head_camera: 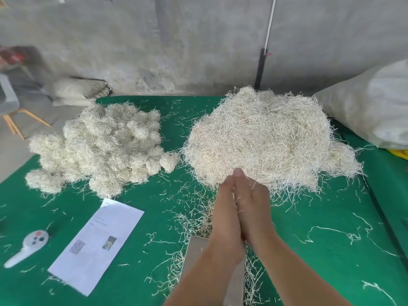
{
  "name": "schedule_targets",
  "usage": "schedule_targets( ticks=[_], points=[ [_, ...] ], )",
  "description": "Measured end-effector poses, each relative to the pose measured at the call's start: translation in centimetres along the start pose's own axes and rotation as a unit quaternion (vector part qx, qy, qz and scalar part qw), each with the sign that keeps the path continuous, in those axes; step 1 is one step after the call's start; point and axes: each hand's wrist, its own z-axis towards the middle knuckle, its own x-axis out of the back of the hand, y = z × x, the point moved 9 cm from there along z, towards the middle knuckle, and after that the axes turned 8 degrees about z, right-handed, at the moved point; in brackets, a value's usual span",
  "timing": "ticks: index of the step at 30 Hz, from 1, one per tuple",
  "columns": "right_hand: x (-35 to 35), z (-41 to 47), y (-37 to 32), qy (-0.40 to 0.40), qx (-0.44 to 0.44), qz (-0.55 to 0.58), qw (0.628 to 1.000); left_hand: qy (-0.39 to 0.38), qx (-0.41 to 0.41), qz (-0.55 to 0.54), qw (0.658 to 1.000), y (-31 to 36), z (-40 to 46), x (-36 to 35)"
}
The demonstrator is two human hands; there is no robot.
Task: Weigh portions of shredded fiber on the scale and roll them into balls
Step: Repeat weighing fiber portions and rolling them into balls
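On the far left of the green bench (132, 283) lies a white remote (28, 246), and next to it a printed sheet (97, 244). Behind these sits the pile of balls (99, 146), already rolled and heaped together, fuzzy with stray strands.

In the middle, just in front of me, the left hand (225, 215) and right hand (254, 210) are pressed palm to palm, fingers (238, 173) straight and pointing away toward the far wall. A few wisps of fiber (239, 203) poke out along the seam between the palms, so a small portion seems to be sandwiched there; how much, I cannot tell. The hands' long axis runs near to far, and whatever is between them would be squeezed along that same line for now. Below the wrists is a grey slab, probably the scale (196, 250), mostly hidden by the arms.

To roll well, I'd say the palms should circle against each other with light, even pressure, tucking loose ends inward so the wad turns round instead of flat or sausage-shaped.

To the right rises the loose heap (269, 138) of shredded stock, touching the fingertips' far side. Beyond it, at the bench's right edge, slumps a big pale sack (375, 102).
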Motion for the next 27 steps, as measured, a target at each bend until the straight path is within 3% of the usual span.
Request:
schedule_targets(
  ticks=[3,5,6,8,10,13,16,19,23,27],
  points=[
    [0.0,0.7,-1.0,0.014,0.106,-0.148,0.983,0.016,-0.015,-0.018,1.000,-0.1,0.5,0.8],
    [-0.1,1.4,-0.7,0.004,0.093,-0.247,0.965,0.051,-0.043,0.001,0.998,0.3,1.3,1.9],
    [-0.7,1.5,0.3,-0.052,0.042,-0.227,0.972,0.070,-0.055,0.021,0.996,0.7,1.7,2.5],
    [-2.5,0.4,2.7,-0.178,-0.090,-0.076,0.977,0.091,-0.071,0.073,0.991,1.6,2.7,3.7],
    [-3.7,-0.7,3.8,-0.222,-0.140,0.010,0.965,0.104,-0.067,0.099,0.987,2.1,3.5,5.0],
    [-4.2,-0.4,5.3,-0.188,-0.126,-0.016,0.974,0.103,-0.061,0.118,0.986,1.7,3.9,6.7],
    [-3.0,1.0,7.3,-0.097,-0.167,-0.001,0.981,0.006,-0.048,0.040,0.998,-0.6,4.4,6.5],
    [-3.7,1.7,8.9,-0.144,-0.207,-0.063,0.966,0.025,-0.043,0.097,0.994,-2.2,5.0,8.8],
    [-5.4,2.3,10.2,-0.200,-0.204,-0.061,0.956,0.166,-0.053,0.268,0.948,0.2,7.4,14.6],
    [-5.1,2.5,12.2,-0.228,-0.212,-0.113,0.944,0.224,-0.139,0.422,0.868,9.8,11.5,19.0]
  ],
)
